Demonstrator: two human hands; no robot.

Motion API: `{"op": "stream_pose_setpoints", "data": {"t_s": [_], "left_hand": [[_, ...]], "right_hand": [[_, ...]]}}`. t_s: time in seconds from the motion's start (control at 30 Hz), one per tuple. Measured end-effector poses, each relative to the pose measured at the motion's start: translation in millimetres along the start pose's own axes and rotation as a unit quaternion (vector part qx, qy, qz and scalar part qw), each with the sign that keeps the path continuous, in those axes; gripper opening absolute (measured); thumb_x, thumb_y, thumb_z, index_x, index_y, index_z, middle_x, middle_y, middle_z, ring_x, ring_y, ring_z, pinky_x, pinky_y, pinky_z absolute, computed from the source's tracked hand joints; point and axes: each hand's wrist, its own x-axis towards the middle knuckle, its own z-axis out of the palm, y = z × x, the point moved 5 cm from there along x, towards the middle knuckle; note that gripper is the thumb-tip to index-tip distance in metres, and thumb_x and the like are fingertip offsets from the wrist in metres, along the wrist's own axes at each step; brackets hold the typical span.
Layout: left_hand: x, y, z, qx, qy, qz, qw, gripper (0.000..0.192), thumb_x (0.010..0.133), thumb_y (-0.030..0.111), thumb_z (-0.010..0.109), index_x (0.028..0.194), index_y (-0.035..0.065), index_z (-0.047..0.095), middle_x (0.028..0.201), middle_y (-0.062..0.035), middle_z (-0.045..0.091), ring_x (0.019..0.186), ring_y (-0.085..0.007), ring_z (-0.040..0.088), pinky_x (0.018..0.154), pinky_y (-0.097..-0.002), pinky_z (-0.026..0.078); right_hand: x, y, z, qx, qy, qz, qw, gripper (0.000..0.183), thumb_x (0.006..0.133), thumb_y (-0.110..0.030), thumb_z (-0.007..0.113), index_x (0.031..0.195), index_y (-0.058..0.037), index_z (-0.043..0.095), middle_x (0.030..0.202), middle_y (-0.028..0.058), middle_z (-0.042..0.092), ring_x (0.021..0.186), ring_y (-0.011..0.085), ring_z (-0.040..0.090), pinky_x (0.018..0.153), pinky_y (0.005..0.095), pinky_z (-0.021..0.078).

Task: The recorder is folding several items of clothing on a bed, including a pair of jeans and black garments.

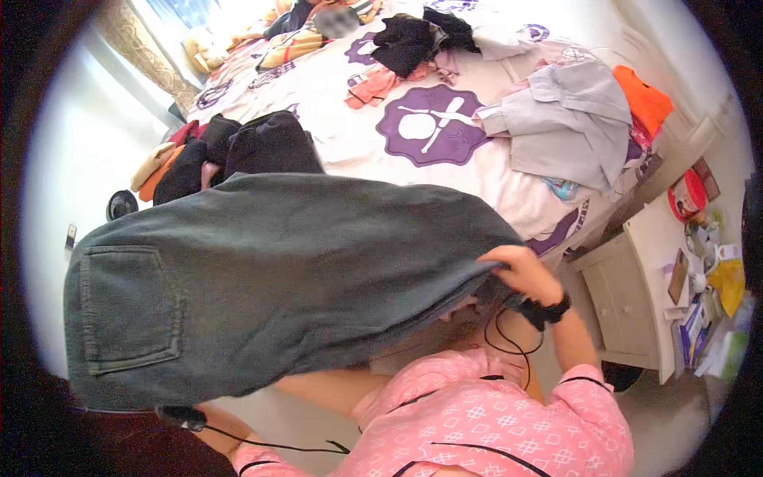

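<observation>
A pair of dark grey-green denim trousers (pixel 298 256) is spread out in the air in front of me, a stitched patch pocket (pixel 134 307) showing at its left end. At the right end, my right hand (pixel 527 271) pinches the edge of the cloth between thumb and fingers. A black band (pixel 545 310) with a cable circles that wrist. My left forearm (pixel 223 426) reaches under the trousers' lower left edge, a black wrist device (pixel 182 415) on it. The cloth hides my left hand, so its grip does not show.
Beyond the trousers is a bed with a white and purple patterned sheet (pixel 351 140). Dark folded clothes (pixel 271 143) lie at left, black clothes (pixel 405 45) farther back, a light grey garment (pixel 566 125) at right. A person (pixel 298 42) is at the far end. A white cabinet (pixel 623 298) stands right.
</observation>
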Motion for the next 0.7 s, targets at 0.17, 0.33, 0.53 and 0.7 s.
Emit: {"op": "stream_pose_setpoints", "data": {"t_s": [0.17,0.33,0.53,0.7], "left_hand": [[53.8,40.9,-35.9,0.042,-0.006,0.003,0.999,0.052,0.084,0.036,0.056,0.123,0.0013,0.048,0.117,-0.0128,0.054,0.098,-0.0237,0.055,0.086,-0.0326,0.043],[140.6,75.6,15.1,0.072,-0.004,0.026,0.997,0.053,0.084,0.035,0.057,0.123,0.0009,0.047,0.117,-0.0130,0.053,0.098,-0.0232,0.055,0.085,-0.0314,0.043],[85.7,-36.5,113.8,0.123,-0.007,0.038,0.992,0.054,0.083,0.033,0.059,0.124,0.0004,0.046,0.118,-0.0132,0.053,0.098,-0.0225,0.055,0.084,-0.0300,0.044],[73.9,-72.6,125.8,0.143,0.007,0.059,0.988,0.055,0.082,0.032,0.061,0.124,0.0000,0.046,0.118,-0.0134,0.052,0.098,-0.0220,0.055,0.083,-0.0289,0.044]], "right_hand": [[10.2,18.5,-134.6,-0.029,0.037,0.154,0.987,0.036,0.072,0.008,0.054,0.105,-0.0049,0.062,0.098,0.0062,0.064,0.091,0.0159,0.058,0.082,0.0291,0.0450],[39.1,-2.6,-311.0,-0.252,0.332,-0.001,0.909,0.039,0.078,0.002,0.047,0.114,-0.0086,0.058,0.108,0.0093,0.062,0.104,0.0204,0.056,0.093,0.0297,0.0405],[42.5,-82.6,-385.1,-0.270,0.370,-0.154,0.875,0.038,0.081,0.006,0.046,0.113,-0.0101,0.058,0.107,0.0062,0.063,0.100,0.0152,0.057,0.089,0.0260,0.0428],[74.7,-10.8,-316.0,-0.264,0.279,-0.159,0.909,0.038,0.071,0.010,0.047,0.103,-0.0041,0.062,0.111,0.0101,0.060,0.104,0.0220,0.056,0.095,0.0311,0.0392]]}}
